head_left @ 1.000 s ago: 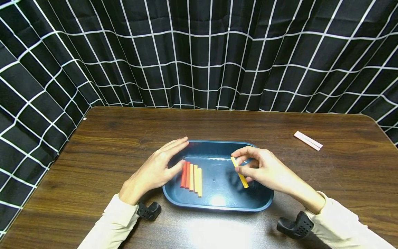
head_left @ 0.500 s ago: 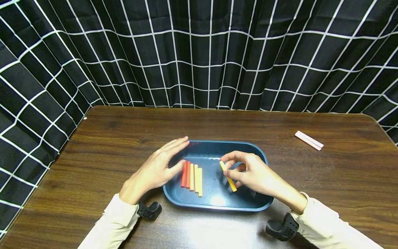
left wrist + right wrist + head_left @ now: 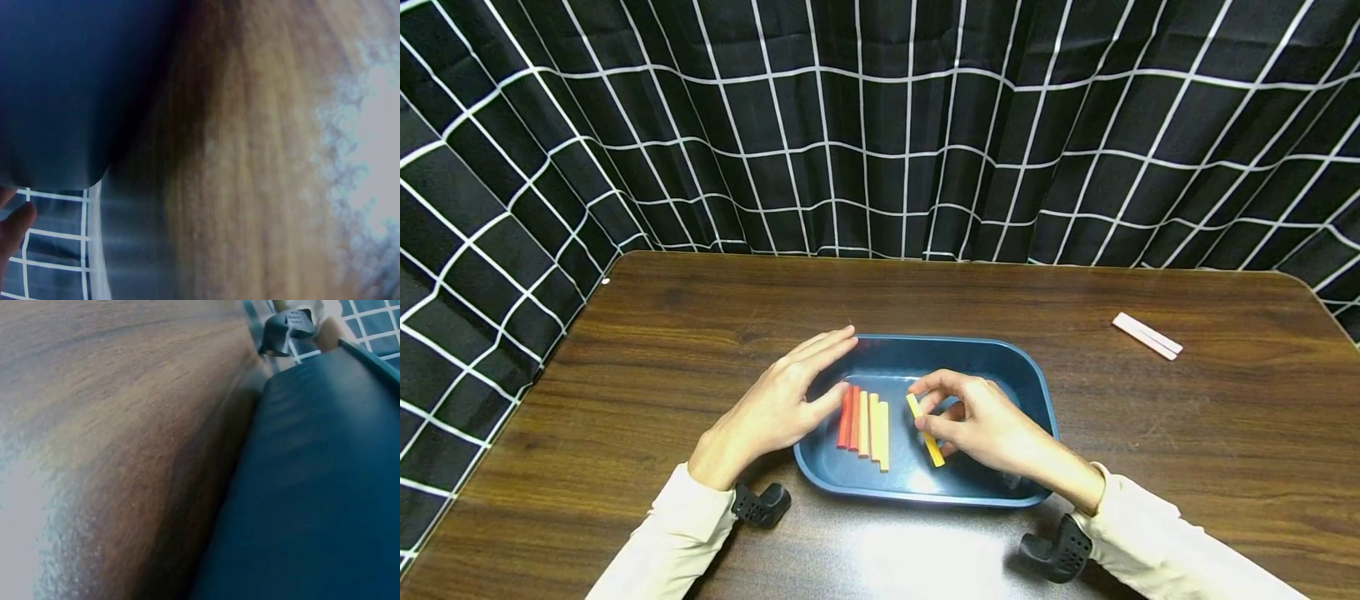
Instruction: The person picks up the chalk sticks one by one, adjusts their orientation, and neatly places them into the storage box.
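A blue tray [image 3: 955, 500] with rounded corners stands on the table in the head view. Inside it, at the left, several slim sticks lie side by side: red sticks [image 3: 848, 421], then pale orange and yellow sticks [image 3: 883, 437]. My right hand [image 3: 977, 417] pinches a darker yellow stick [image 3: 929, 437] between thumb and fingers, over the tray just right of the row. My left hand [image 3: 775, 408] lies over the tray's left rim with fingers extended, its thumb tip at the top of the red sticks. Both wrist views show mostly the tray's outer wall [image 3: 306, 481] and wood.
Two pale pink sticks [image 3: 1147, 336] lie together on the brown wooden table [image 3: 700, 317] at the back right. A black curtain with a white grid [image 3: 880, 125] hangs behind the table. A tiny white bit [image 3: 606, 282] sits at the far left edge.
My right hand has moved left across the tray with the darker yellow stick, closer to the row. The left hand and the row of sticks have stayed in place.
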Demonstrator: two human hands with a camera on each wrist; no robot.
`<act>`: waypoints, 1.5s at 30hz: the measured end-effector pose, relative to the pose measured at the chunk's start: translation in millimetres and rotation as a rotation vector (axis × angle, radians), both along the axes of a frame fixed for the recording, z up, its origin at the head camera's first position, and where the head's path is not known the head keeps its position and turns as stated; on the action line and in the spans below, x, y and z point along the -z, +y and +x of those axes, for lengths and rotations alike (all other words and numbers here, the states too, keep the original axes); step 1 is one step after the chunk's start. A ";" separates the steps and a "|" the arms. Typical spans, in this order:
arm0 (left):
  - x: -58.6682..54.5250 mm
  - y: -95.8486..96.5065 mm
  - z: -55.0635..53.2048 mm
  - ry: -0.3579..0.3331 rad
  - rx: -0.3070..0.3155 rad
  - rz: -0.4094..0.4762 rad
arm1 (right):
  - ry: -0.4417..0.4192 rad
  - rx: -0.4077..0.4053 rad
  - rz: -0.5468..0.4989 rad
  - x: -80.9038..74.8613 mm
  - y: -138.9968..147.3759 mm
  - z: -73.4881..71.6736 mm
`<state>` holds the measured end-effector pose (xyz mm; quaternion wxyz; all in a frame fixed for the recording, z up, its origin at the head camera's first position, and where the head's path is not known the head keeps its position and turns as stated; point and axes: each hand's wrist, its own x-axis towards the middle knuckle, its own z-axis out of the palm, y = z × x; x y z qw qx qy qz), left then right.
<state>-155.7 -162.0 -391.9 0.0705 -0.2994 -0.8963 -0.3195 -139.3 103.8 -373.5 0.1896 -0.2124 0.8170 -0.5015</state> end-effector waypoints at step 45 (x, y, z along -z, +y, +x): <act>-1.5 0.5 1.2 -0.074 -0.018 -0.008 | -0.066 0.026 0.002 3.9 -12.8 -4.4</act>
